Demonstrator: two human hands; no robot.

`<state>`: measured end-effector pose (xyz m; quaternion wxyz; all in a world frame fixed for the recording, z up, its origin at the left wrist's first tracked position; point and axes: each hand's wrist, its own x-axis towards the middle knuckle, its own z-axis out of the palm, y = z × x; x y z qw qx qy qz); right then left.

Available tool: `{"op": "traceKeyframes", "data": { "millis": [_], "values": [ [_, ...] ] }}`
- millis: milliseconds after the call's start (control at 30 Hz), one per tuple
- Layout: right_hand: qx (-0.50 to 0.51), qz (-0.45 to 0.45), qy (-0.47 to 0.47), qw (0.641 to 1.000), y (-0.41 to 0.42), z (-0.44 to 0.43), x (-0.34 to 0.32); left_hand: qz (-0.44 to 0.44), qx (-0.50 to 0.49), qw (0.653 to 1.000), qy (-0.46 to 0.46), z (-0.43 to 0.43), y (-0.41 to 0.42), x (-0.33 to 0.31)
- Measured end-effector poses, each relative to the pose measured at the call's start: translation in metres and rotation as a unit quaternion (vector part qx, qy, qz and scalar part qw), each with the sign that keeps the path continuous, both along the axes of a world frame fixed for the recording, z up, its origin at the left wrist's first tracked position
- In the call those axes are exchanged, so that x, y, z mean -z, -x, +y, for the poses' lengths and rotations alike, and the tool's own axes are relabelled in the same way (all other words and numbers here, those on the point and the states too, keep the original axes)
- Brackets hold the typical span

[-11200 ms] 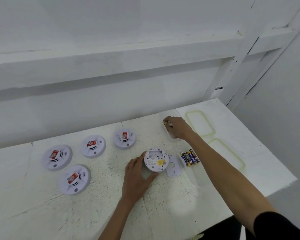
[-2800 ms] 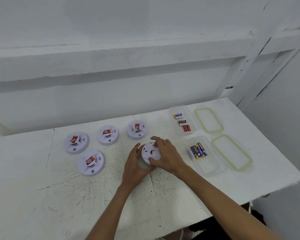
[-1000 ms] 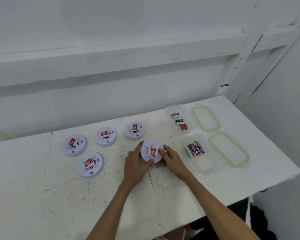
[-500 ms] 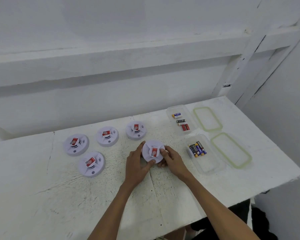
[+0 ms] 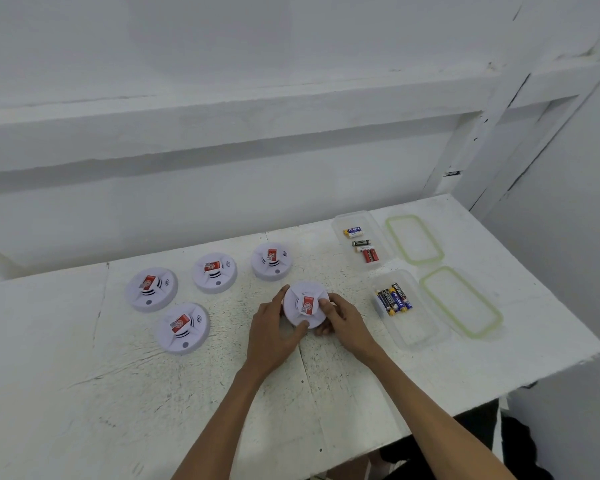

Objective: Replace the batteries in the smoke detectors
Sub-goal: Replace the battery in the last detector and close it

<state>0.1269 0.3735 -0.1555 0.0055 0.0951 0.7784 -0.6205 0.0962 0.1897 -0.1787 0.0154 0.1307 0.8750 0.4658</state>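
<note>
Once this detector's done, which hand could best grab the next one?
Probably the left hand: the four waiting detectors lie on its side, while the right hand sits nearer the battery boxes. Both grip the held detector.

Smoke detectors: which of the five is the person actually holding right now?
The smoke detector beside the near battery tub: left hand and right hand both grip its rim. The other four lie untouched to its left.

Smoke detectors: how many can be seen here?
5 smoke detectors: three in a back row, one nearer at left, one gripped between the left hand and right hand. None seems hidden.
</note>
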Motion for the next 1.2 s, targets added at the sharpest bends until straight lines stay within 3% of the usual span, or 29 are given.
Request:
{"op": "traceKeyframes", "data": {
  "millis": [1200],
  "values": [
    [-0.001,0.003,-0.006,1.000,0.0012,-0.0010,-0.0021,0.018,0.006,1.000,0.005,0.0023,-0.0003,0.0017]
  ]
}}
